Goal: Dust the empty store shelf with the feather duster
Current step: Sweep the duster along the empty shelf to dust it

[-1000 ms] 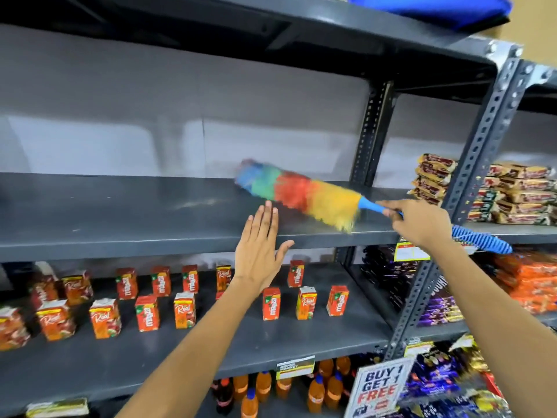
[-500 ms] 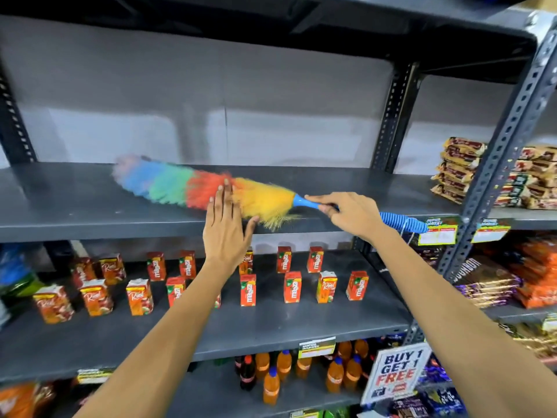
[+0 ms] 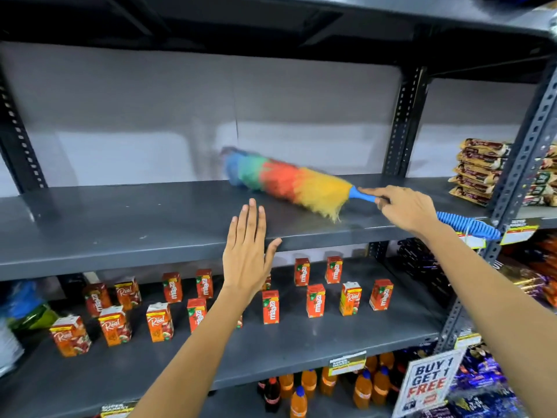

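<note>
The empty dark grey metal shelf (image 3: 126, 218) runs across the middle of the head view. A feather duster (image 3: 289, 182) with blue, green, red and yellow fluff lies across the shelf's right half, its blurred blue tip toward the back wall. My right hand (image 3: 404, 209) grips its blue handle, whose ribbed end sticks out to the right. My left hand (image 3: 248, 254) is flat, fingers together and pointing up, in front of the shelf's front edge, below the duster and holding nothing.
Small red juice cartons (image 3: 271, 306) stand on the shelf below. Orange drink bottles (image 3: 331, 384) fill the bottom level beside a "Buy 1 Get 1 Free" sign (image 3: 428, 384). Stacked snack packets (image 3: 479, 170) sit past the perforated upright (image 3: 524, 164) at right.
The duster swept left along the shelf, then back right, and now lies over the right half. My left hand stayed at the shelf's front edge.
</note>
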`<act>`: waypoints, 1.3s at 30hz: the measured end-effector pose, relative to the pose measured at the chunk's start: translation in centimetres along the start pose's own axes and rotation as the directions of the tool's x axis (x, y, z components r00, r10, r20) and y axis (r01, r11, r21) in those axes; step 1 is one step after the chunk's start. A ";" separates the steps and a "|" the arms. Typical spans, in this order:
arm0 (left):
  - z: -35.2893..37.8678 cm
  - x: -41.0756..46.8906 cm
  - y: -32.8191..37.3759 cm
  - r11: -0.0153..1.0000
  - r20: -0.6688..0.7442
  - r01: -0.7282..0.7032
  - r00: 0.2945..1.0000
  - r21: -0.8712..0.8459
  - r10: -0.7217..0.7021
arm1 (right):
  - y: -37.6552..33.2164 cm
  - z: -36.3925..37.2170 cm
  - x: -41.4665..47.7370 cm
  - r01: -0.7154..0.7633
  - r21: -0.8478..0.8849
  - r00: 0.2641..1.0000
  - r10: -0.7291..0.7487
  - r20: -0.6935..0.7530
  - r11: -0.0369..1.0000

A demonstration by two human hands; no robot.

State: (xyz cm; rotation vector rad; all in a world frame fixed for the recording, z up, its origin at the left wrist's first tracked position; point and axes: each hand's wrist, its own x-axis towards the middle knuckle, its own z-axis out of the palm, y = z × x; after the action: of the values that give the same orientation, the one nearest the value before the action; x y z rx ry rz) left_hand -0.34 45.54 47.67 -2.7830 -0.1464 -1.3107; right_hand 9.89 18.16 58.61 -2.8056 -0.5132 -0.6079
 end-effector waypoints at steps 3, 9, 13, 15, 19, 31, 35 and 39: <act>0.2 -0.1 -0.1 0.999 0.009 -0.023 1.000 0.024 0.023 | -1.9 -0.3 -0.1 -0.005 0.178 1.000 0.003 0.014 0.984; 0.6 0.0 0.1 1.000 -0.005 -0.002 1.000 0.024 0.002 | -3.3 0.4 -1.9 0.125 0.099 0.991 -0.129 0.037 0.987; 1.0 0.0 0.1 1.000 -0.021 -0.009 1.000 0.027 0.010 | -0.6 2.0 -2.6 0.141 0.000 0.982 -0.140 0.123 0.990; 1.0 -0.1 0.2 0.999 -0.023 -0.011 1.000 0.044 0.012 | 0.9 2.0 -2.4 0.120 -0.042 0.986 -0.114 0.126 0.992; 1.0 -0.1 0.3 0.999 -0.020 0.005 1.000 0.049 -0.004 | 3.0 1.2 -1.1 0.071 -0.125 0.989 -0.054 0.134 0.990; 0.2 0.4 1.4 0.999 -0.010 0.008 1.000 0.046 -0.008 | 3.1 0.2 0.9 0.095 0.011 0.993 -0.095 0.068 0.995; 0.3 2.0 3.2 0.997 0.002 0.073 0.997 0.031 -0.073 | 3.2 -1.1 -0.3 0.186 0.041 0.983 -0.186 0.006 0.982; 0.8 2.3 3.6 0.991 0.008 0.124 0.992 0.041 -0.124 | 5.8 -1.8 -1.3 0.218 -0.048 0.976 -0.217 0.028 0.975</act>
State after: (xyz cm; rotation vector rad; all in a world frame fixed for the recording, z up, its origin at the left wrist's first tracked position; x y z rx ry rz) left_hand 2.11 42.18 48.90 -2.7871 -0.3480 -1.3032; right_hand 10.39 11.98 58.83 -2.8278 -0.8297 -0.6394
